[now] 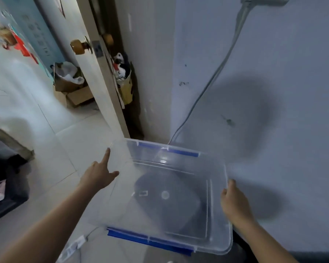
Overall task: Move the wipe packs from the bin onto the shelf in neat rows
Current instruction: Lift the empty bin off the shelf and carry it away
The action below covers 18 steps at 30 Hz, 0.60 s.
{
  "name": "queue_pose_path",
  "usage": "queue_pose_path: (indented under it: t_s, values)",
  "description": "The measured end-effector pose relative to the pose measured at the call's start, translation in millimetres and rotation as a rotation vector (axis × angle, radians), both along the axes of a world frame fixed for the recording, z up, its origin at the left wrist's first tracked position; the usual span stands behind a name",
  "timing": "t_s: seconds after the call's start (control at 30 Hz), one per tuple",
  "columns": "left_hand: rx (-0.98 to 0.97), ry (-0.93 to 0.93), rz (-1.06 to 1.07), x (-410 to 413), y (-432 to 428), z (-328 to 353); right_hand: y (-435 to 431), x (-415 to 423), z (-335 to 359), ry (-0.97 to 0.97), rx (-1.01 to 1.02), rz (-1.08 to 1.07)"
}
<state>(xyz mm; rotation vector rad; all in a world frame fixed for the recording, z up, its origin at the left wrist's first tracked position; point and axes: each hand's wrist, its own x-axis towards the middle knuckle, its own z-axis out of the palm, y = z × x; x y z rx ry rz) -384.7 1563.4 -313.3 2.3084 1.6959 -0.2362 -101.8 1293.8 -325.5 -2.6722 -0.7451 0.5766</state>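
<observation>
At eight o'clock, the left hand (100,176) is held spread, its index finger laid straight against the left rim of the clear bin (219,242), low at centre. At four o'clock, the right rim is gripped by the right hand (234,201).

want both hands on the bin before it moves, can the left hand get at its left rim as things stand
Probably yes. The left hand is right beside the left rim of the bin, index finger stretched along it, with nothing between them. The right hand grips the right rim.
</observation>
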Motion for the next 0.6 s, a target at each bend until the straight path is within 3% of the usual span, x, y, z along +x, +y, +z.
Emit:
queue_pose_path:
  t_s: [0.3,0.6]
  values:
    - [-0.165,-0.070,-0.012,69.8,63.6,-109.1,9.4,6.9,-100.7,0.179,-0.040,-0.230]
    - [-0.268,-0.039,-0.125,101.0,88.7,-168.1,10.1,1.8,-161.8,0.304,-0.094,-0.272]
